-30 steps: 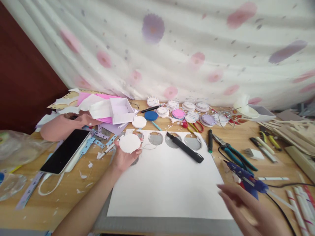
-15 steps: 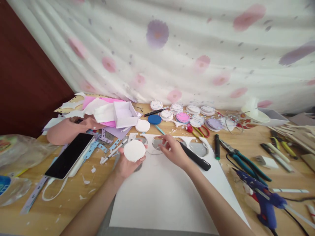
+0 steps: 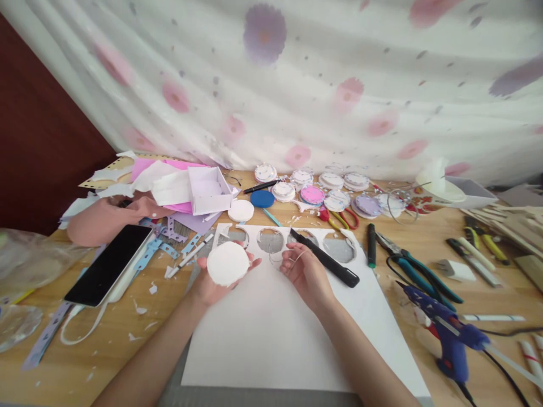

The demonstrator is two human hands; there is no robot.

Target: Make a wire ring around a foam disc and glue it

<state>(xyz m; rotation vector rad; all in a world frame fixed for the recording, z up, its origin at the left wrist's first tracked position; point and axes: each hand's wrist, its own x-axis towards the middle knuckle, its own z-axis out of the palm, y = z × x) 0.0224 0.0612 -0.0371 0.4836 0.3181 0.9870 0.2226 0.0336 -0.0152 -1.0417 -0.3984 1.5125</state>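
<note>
A white disc (image 3: 228,263) with a slightly rough edge rests in my left hand (image 3: 208,289), tilted with its flat face towards me. My right hand (image 3: 309,276) is beside it, fingers curled around a thin, pale curled strip (image 3: 275,259) that trails to the left. Both hands are above a white sheet (image 3: 263,339) with round holes cut along its far edge. Just beyond my right hand, a black craft knife (image 3: 333,263) lies slantwise on the sheet. A grey cutting mat (image 3: 271,395) shows underneath.
Several decorated discs (image 3: 313,195) line the back of the table, near a blue disc (image 3: 262,198). On the right lie pliers (image 3: 418,271) and a blue glue gun (image 3: 452,333). A phone (image 3: 108,265), paper scraps and an open white box (image 3: 208,191) occupy the left.
My right hand has drawn back towards me and turned, carrying the thin strip away from the disc. My left hand still holds the disc. The view has shifted slightly.
</note>
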